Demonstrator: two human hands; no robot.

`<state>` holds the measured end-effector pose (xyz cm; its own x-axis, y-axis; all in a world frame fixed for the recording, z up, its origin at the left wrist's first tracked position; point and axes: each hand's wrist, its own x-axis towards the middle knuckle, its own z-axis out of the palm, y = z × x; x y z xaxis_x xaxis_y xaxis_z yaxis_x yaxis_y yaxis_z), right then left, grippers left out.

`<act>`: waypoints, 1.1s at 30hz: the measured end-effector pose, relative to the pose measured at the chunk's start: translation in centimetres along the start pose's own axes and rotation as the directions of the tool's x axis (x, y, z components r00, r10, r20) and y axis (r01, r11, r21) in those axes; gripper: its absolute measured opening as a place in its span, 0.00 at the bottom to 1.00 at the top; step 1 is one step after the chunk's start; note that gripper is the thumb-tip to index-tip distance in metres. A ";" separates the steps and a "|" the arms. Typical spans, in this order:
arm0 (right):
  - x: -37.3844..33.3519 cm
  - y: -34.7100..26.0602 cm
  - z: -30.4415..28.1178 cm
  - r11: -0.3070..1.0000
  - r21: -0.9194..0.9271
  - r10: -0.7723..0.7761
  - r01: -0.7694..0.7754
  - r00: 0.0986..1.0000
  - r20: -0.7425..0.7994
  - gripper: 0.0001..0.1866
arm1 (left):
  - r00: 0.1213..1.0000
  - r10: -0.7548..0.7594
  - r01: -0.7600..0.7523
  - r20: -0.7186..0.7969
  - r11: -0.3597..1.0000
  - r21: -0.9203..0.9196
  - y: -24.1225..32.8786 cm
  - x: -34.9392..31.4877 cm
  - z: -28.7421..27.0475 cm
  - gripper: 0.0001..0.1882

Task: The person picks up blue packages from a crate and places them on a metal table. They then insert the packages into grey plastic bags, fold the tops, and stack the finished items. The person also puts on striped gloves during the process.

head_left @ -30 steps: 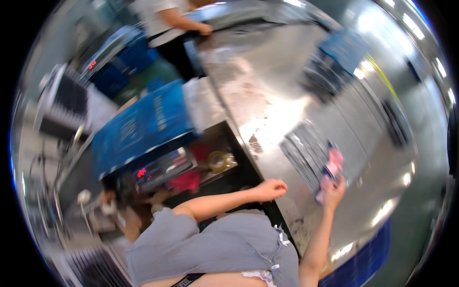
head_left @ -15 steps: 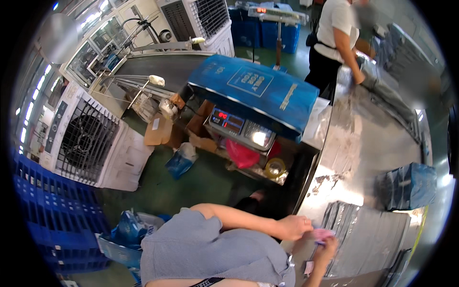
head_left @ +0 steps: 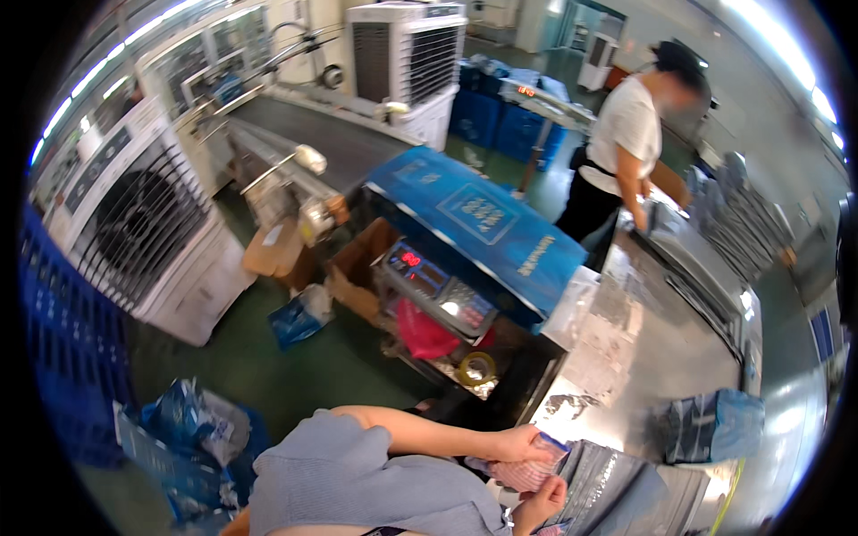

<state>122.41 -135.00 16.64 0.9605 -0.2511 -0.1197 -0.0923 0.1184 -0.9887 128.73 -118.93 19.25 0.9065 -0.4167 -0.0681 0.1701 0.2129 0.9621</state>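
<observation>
Between my two hands is a pink-striped packet (head_left: 523, 473) with a blue upper edge. The fingers of my left hand (head_left: 525, 444) are closed on it near that edge. My right hand (head_left: 543, 502) pinches its near side, with the fingers bent together. Just beyond, a stack of flat grey plastic bags (head_left: 626, 487) lies on the metal table (head_left: 617, 357). A bundle wrapped in blue and grey plastic (head_left: 715, 425) stands farther along the table. Part of another pink piece shows under my right hand.
A large blue package (head_left: 483, 223) rests over a scale (head_left: 438, 290), by a conveyor (head_left: 313, 129). Below are a tape roll (head_left: 476, 368) and a red bag (head_left: 424, 330). An air cooler (head_left: 134, 223) stands left, blue bags (head_left: 188, 438) nearby. A co-worker (head_left: 626, 134) bends over the table's far end.
The view has shifted, bringing more of the far room into sight. The pink-striped packet shows larger between my hands, nearer my body. The co-worker's upper body has come into view.
</observation>
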 end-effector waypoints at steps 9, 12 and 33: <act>1.3 -6.0 6.2 0.936 -0.347 0.027 0.068 0.965 0.260 0.16 | 0.761 0.608 -0.249 -0.225 0.595 0.764 0.9 -1.5 -4.5 0.07; 2.3 -4.1 10.0 0.993 -0.105 -0.015 0.049 0.954 0.300 0.07 | 0.760 0.645 -0.308 -0.079 0.465 0.830 0.5 -2.5 -4.1 0.05; 4.3 1.0 12.1 0.694 -0.596 -0.128 0.404 0.884 0.449 0.05 | 0.928 -0.362 0.236 -0.084 0.399 0.886 -0.8 -4.0 -7.5 0.13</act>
<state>129.65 -124.32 16.27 0.9790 0.1943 0.0616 0.1671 -0.5920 -0.7884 127.93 -110.78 16.80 0.8125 -0.3895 -0.4338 -0.0608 -0.7967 0.6014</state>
